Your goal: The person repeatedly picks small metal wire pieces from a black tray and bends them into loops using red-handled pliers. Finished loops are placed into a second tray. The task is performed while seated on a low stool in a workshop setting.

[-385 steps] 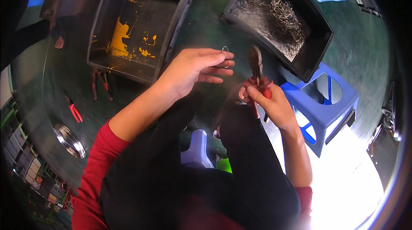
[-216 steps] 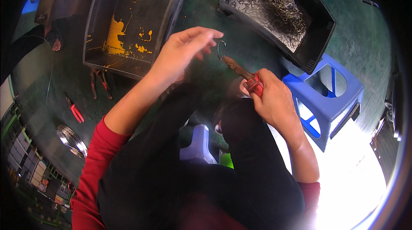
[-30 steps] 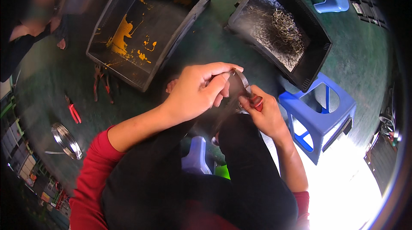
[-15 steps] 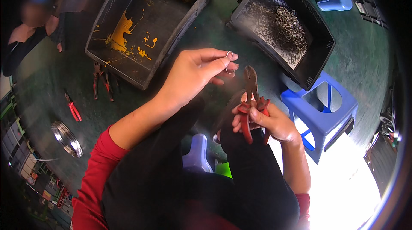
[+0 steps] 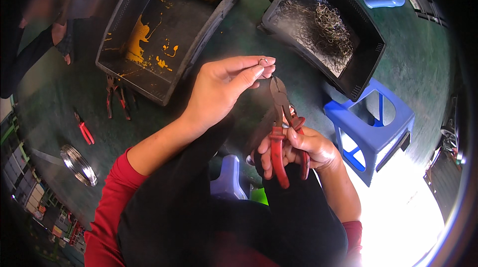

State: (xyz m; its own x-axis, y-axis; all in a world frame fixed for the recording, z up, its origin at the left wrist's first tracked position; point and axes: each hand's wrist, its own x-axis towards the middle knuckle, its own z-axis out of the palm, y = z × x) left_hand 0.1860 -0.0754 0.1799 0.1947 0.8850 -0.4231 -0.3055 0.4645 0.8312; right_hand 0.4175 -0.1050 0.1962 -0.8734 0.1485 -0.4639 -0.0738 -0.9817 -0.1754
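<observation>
Between the thumb and fingertips of my left hand (image 5: 221, 85) is a small loop of bent wire (image 5: 263, 61), partly hidden by the fingers. My right hand (image 5: 316, 147) holds a pair of red-handled pliers (image 5: 280, 105) with the jaws pointing up. The handles stand apart, and the fingers are around and behind them. The jaw tips are just below and to the right of my left fingertips, close to the wire. Whether they touch it I cannot tell.
A black crate (image 5: 204, 38) with yellow stains stands ahead. Another black crate (image 5: 367, 58) at right holds a wire pile (image 5: 331, 28). Beside it is a blue stool (image 5: 398, 117). At left lie a wire coil (image 5: 78, 165) and more pliers (image 5: 85, 131). Another person (image 5: 59, 38) sits far left.
The pliers have moved left and turned, their jaws now nearer my left fingertips, and their handles have spread wider. The wire has turned, with less of its loop showing.
</observation>
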